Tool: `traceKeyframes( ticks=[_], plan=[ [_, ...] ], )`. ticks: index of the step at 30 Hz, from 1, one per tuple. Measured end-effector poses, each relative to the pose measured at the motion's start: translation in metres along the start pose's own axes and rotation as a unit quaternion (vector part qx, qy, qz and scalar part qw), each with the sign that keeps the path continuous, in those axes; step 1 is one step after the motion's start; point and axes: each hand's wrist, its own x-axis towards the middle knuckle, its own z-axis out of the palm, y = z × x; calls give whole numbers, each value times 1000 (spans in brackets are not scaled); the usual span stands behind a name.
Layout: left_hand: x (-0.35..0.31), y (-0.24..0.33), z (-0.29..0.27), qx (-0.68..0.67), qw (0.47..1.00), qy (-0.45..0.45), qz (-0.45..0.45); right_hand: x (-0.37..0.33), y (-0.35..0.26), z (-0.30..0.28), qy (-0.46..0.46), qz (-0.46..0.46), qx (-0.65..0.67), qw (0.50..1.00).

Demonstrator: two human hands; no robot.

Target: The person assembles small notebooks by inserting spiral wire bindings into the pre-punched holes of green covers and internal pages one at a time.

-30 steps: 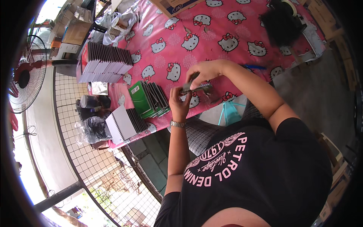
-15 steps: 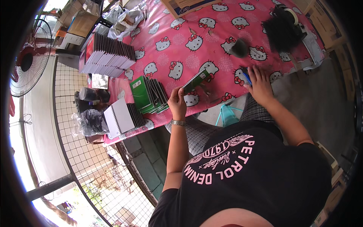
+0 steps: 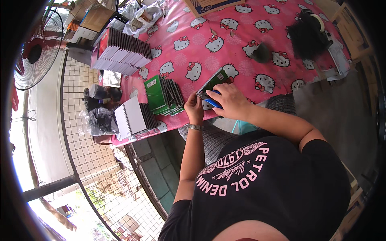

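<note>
A small green spiral notebook (image 3: pixel 215 79) is held on edge above the table, its coil side facing up. My left hand (image 3: pixel 194 108) pinches the near end of that notebook. In my right hand (image 3: pixel 230 99) is a pair of blue-handled pliers (image 3: pixel 213 102), with the fingers wrapped round the handles. The dark jaws of the pliers reach the notebook's near corner, close to my left fingertips; the exact contact is too small to make out. Left of my left hand lies a stack of green spiral notebooks (image 3: pixel 163 95).
A spiral notebook with a white page up (image 3: pixel 130 116) lies at the table's near left edge. Beyond it stands a tall notebook stack (image 3: pixel 122 52). A dark round piece (image 3: pixel 262 53), a black bristly bundle (image 3: pixel 307 36) and a cardboard box (image 3: pixel 209 5) rest on the pink tablecloth (image 3: pixel 181 24).
My right hand has picked up the blue pliers from the table and brought them left to the notebook's near end. My left hand still holds the notebook.
</note>
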Motion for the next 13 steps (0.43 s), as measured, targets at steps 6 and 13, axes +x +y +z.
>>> traceKeyframes(
  ticks=[6, 13],
  plan=[
    [-6, 11, 4, 65, 996, 28, 47, 4, 7, 1, -141, 270, 586, 751],
    [51, 139, -43, 286, 881, 83, 369, -8, 23, -8, -145, 210, 624, 739]
  ],
)
